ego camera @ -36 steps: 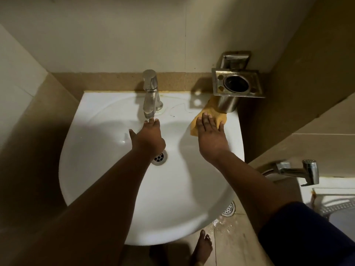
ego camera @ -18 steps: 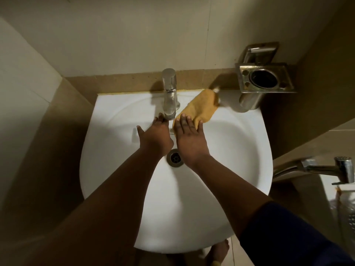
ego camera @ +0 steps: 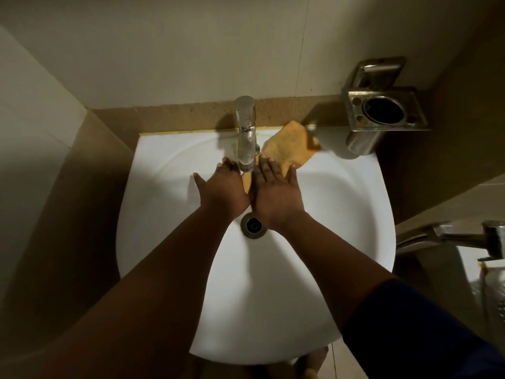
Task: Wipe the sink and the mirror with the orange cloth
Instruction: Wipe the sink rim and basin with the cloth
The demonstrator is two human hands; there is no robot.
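Note:
The white sink (ego camera: 164,242) fills the middle of the view, with a chrome tap (ego camera: 246,135) at its back rim and a drain (ego camera: 253,225) at the bottom. The orange cloth (ego camera: 289,150) lies spread on the back slope of the basin, right of the tap. My right hand (ego camera: 276,192) presses flat on the cloth's near end, fingers spread. My left hand (ego camera: 224,187) rests flat on the basin just left of the tap spout, touching the right hand. No mirror is in view.
A steel tumbler holder (ego camera: 382,113) is fixed to the wall at the back right, overhanging the sink corner. A chrome spray handle (ego camera: 464,236) sticks out at the right edge. Tiled walls close in on the left and back. A bare foot (ego camera: 314,362) shows below the sink.
My right hand has dragged the cloth leftward from the sink's back right corner to beside the tap. The left hand has stayed under the spout. The view has shifted left.

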